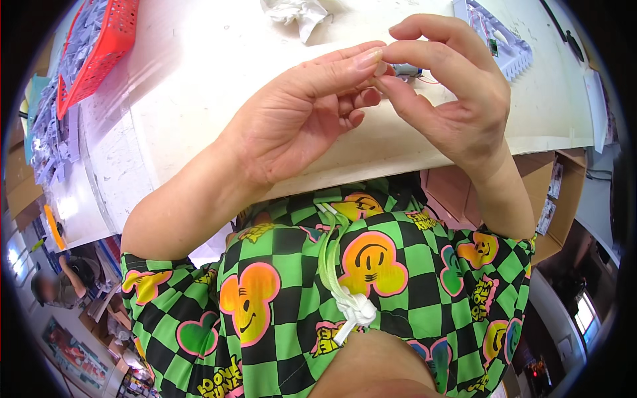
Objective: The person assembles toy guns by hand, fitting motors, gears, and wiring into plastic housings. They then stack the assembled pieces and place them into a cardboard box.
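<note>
Above the near part of the white table (192,86), my two hands meet at their fingertips. My left hand (302,109) is turned palm up, its thumb and forefinger pressed together at the tips and the other fingers curled. From the right, my right hand (458,93) pinches with thumb and forefinger at the same spot. Whatever lies between the fingertips is tiny and mostly hidden; I cannot make out its kind. Just behind the right fingers shows part of a small grey cylindrical piece (407,69) with a thin red wire beside it.
A red plastic basket (106,56) full of pale lilac plastic parts stands far left, with more parts (53,136) beside it. Crumpled white material (296,14) lies at the back. A lilac housing (501,43) with a green circuit board sits far right. Cardboard boxes (561,205) stand below the right edge.
</note>
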Motion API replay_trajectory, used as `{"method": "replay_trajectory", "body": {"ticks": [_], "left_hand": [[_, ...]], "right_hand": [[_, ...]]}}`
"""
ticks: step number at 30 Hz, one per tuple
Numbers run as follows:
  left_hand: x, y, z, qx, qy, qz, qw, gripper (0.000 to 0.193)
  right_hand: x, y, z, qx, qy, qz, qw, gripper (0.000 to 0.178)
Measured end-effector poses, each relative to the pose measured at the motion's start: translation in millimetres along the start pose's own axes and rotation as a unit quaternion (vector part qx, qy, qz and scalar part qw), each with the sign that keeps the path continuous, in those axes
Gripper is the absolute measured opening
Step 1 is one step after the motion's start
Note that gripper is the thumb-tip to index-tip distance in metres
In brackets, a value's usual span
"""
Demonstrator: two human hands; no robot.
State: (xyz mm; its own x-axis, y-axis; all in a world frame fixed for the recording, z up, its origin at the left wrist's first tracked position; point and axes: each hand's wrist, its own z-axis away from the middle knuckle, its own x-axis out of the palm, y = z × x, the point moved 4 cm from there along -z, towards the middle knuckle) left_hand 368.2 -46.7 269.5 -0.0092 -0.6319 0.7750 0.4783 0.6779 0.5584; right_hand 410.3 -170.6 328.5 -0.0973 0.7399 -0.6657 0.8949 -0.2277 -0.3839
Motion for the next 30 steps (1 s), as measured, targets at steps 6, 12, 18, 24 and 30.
{"method": "replay_trajectory", "body": {"ticks": [6, 12, 18, 24, 30], "left_hand": [[-14, 22, 7, 0.137, 0.083, -0.322, 0.933, 0.038], [-19, 32, -2, 0.288, 0.073, -0.762, 0.576, 0.037], [-21, 35, -4, 0.271, 0.052, -0.783, 0.557, 0.035], [-24, 33, 0, 0.257, 0.061, -0.798, 0.541, 0.032], [-27, 28, -4, 0.253, 0.055, -0.806, 0.533, 0.031]], "right_hand": [[-15, 13, 1, 0.054, -0.019, 0.041, 0.998, 0.020], [11, 15, -2, 0.020, -0.141, 0.081, 0.986, 0.017], [36, 10, -10, -0.022, -0.182, 0.137, 0.974, 0.015], [41, 9, -13, -0.021, -0.220, 0.151, 0.963, 0.015], [40, 15, -14, -0.021, -0.277, 0.150, 0.949, 0.017]]}}
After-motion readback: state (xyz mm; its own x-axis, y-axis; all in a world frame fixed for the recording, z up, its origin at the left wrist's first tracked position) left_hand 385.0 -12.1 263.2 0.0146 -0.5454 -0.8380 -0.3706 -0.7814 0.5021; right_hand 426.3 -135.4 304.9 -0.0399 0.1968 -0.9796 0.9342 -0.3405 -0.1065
